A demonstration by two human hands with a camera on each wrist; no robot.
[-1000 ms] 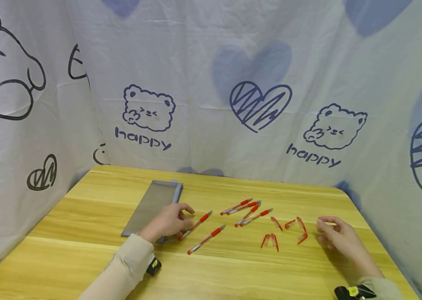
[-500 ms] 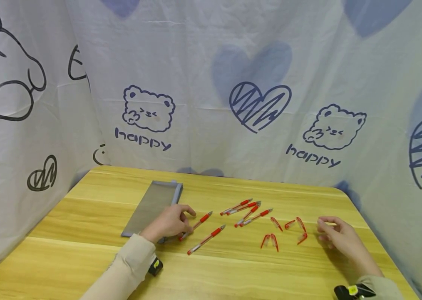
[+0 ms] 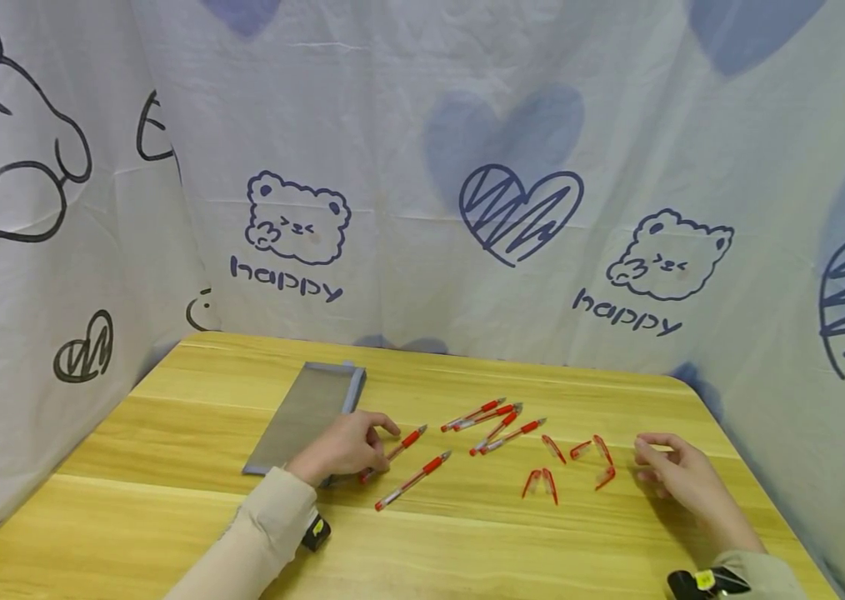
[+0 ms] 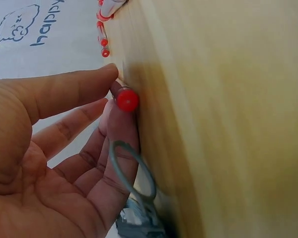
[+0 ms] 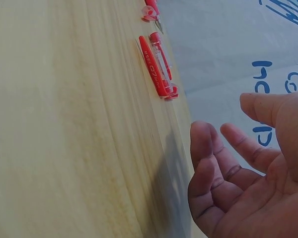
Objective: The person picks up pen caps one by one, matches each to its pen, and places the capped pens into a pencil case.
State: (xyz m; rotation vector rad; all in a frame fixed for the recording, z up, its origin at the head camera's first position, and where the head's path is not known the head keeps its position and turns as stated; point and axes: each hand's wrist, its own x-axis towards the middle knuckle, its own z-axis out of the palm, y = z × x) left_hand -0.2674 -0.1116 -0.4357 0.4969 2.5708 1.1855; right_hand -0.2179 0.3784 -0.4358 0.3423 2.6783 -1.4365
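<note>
My left hand point(image 3: 347, 446) is over a red gel pen point(image 3: 412, 437) lying on the table. In the left wrist view, its thumb and fingers pinch the pen's red end point(image 4: 127, 100). A second red pen point(image 3: 413, 481) lies just right of that hand. My right hand point(image 3: 681, 471) hovers near the right side, fingers loosely bent, holding nothing. Red pen caps point(image 3: 548, 483) lie to its left, several in all; the right wrist view shows one cap point(image 5: 153, 67) up close. Farther back, several uncapped red pens point(image 3: 497, 427) lie in a loose group.
A flat grey mesh pouch point(image 3: 295, 417) lies beneath and behind my left forearm. Its grey loop point(image 4: 134, 171) shows beside the fingers in the left wrist view. The wooden table point(image 3: 467, 542) ends at a printed cloth curtain point(image 3: 407, 250) at the back and sides.
My left hand has shifted slightly right, coming farther over the nearest pen's rear end. The right hand, the caps and the other pens have stayed put.
</note>
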